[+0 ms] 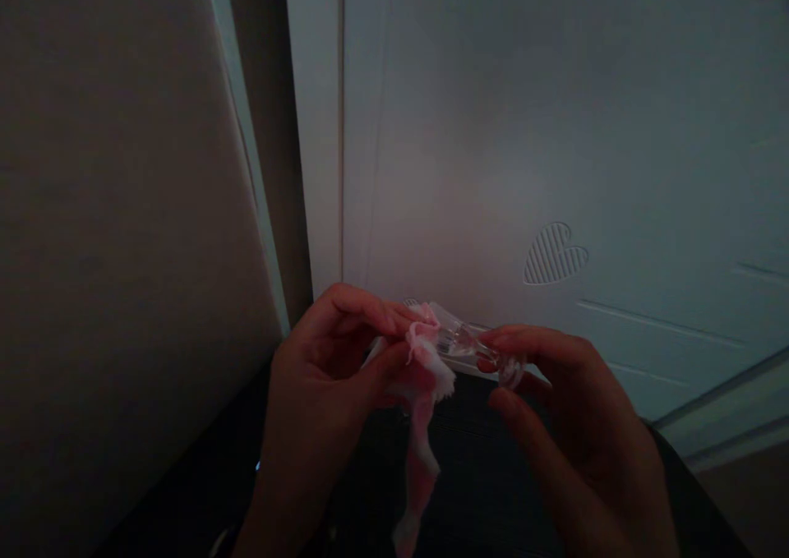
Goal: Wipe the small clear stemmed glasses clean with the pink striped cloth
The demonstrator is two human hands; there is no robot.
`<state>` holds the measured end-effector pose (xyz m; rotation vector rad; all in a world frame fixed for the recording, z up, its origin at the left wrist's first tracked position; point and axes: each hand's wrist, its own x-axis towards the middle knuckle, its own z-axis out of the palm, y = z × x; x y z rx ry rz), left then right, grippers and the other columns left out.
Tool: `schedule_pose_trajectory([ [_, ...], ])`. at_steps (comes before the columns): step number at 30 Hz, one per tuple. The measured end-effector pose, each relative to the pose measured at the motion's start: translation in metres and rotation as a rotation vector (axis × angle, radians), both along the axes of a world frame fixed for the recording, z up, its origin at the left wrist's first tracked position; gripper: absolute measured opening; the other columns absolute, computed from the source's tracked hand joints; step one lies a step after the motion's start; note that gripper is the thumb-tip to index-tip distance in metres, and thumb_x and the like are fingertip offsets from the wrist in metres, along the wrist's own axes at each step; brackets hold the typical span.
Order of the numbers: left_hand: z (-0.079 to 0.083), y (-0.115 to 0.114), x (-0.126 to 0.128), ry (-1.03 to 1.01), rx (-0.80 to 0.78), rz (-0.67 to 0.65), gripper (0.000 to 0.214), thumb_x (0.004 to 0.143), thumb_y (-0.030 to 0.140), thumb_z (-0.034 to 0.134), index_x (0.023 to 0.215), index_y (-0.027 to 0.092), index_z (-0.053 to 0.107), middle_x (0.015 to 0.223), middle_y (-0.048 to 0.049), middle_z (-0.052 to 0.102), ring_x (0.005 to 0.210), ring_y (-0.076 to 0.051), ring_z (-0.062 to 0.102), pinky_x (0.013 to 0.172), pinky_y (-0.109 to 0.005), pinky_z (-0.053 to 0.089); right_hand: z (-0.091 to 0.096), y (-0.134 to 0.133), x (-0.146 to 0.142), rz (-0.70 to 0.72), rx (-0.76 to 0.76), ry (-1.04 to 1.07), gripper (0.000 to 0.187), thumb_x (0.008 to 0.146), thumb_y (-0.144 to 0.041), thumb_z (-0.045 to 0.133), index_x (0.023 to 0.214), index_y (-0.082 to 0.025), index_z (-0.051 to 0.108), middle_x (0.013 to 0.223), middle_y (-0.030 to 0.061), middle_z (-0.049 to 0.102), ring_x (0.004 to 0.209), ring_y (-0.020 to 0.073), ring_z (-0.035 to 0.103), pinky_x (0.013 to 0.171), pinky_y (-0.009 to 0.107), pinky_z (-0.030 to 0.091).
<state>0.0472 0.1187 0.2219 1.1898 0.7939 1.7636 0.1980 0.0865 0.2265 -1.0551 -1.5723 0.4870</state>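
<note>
My left hand (326,377) is closed on a soft pink-and-white cloth or tissue (422,402), pinching it between thumb and fingers. One long strip of it hangs down toward the bottom of the view. Out of the bunched cloth, to the right, sticks a clear, glass-like piece (459,338) with a narrow stem and a rounded end; its other end is hidden by the cloth and fingers. The fingers of my right hand (573,410) are curled round the stem and rounded end, with the thumb just below.
Behind the hands stands a pale door or cabinet panel (444,147) with a grooved heart (555,255). A brown wall or panel (123,172) rises on the left. Below the hands is a dark surface (474,476). The light is dim.
</note>
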Motion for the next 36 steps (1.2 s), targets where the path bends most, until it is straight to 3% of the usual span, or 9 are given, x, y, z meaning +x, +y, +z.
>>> schedule_pose_trajectory([
  [4, -0.003, 0.003, -0.005, 0.107, 0.073, -0.061, 0.022, 0.072, 0.009, 0.069, 0.073, 0.025, 0.054, 0.083, 0.0066, 0.067, 0.079, -0.010, 0.063, 0.068, -0.016, 0.052, -0.003, 0.002, 0.004, -0.007, -0.150, -0.015, 0.026, 0.083, -0.022, 0.056, 0.106, -0.034, 0.053, 0.102, -0.0023, 0.063, 0.086, 0.0161, 0.063, 0.073, 0.030, 0.052],
  [8, -0.005, 0.005, -0.007, 0.096, 0.139, -0.078, 0.022, 0.074, 0.006, 0.067, 0.073, 0.024, 0.053, 0.083, 0.0063, 0.065, 0.082, -0.011, 0.061, 0.068, -0.017, 0.053, -0.004, 0.004, 0.009, 0.084, -0.249, -0.048, 0.022, 0.087, -0.027, 0.053, 0.108, -0.032, 0.052, 0.092, -0.0040, 0.064, 0.088, 0.0135, 0.062, 0.076, 0.026, 0.048],
  [12, -0.004, 0.006, -0.006, 0.098, 0.161, -0.075, 0.023, 0.074, 0.005, 0.066, 0.072, 0.023, 0.053, 0.080, 0.0058, 0.064, 0.081, -0.011, 0.061, 0.067, -0.018, 0.054, -0.001, 0.004, 0.008, 0.161, -0.201, -0.055, 0.014, 0.089, -0.026, 0.048, 0.101, -0.029, 0.055, 0.078, -0.0061, 0.061, 0.074, 0.0088, 0.059, 0.067, 0.019, 0.045],
  [16, -0.002, 0.004, -0.005, 0.070, 0.138, -0.064, 0.024, 0.072, 0.005, 0.068, 0.069, 0.022, 0.052, 0.075, 0.0062, 0.064, 0.080, -0.012, 0.061, 0.069, -0.021, 0.053, 0.002, 0.001, 0.006, 0.135, -0.212, -0.111, 0.014, 0.092, -0.025, 0.043, 0.092, -0.027, 0.057, 0.069, -0.0060, 0.059, 0.064, 0.0091, 0.057, 0.058, 0.020, 0.041],
  [25, -0.005, 0.011, -0.008, 0.163, 0.051, -0.128, 0.021, 0.067, 0.011, 0.074, 0.067, 0.023, 0.056, 0.073, 0.0042, 0.069, 0.074, -0.016, 0.065, 0.063, -0.024, 0.051, -0.001, 0.005, 0.014, 0.034, -0.156, -0.219, 0.011, 0.088, -0.020, 0.050, 0.094, -0.027, 0.057, 0.081, -0.0043, 0.063, 0.075, 0.0117, 0.060, 0.063, 0.021, 0.043],
  [29, -0.004, 0.010, -0.004, 0.141, -0.057, -0.050, 0.020, 0.066, 0.018, 0.075, 0.064, 0.022, 0.056, 0.070, 0.0041, 0.067, 0.069, -0.015, 0.063, 0.060, -0.023, 0.048, -0.001, 0.008, 0.016, -0.028, -0.146, -0.283, 0.014, 0.086, -0.018, 0.051, 0.097, -0.026, 0.057, 0.084, -0.0021, 0.064, 0.077, 0.0140, 0.060, 0.064, 0.024, 0.044],
  [36, -0.003, 0.003, -0.002, 0.184, -0.113, 0.002, 0.016, 0.072, 0.024, 0.070, 0.068, 0.024, 0.055, 0.076, 0.0033, 0.064, 0.074, -0.017, 0.061, 0.059, -0.024, 0.046, -0.002, 0.007, 0.010, 0.008, -0.204, -0.318, 0.007, 0.086, -0.023, 0.053, 0.091, -0.027, 0.056, 0.079, -0.0041, 0.063, 0.073, 0.0133, 0.060, 0.063, 0.024, 0.042],
])
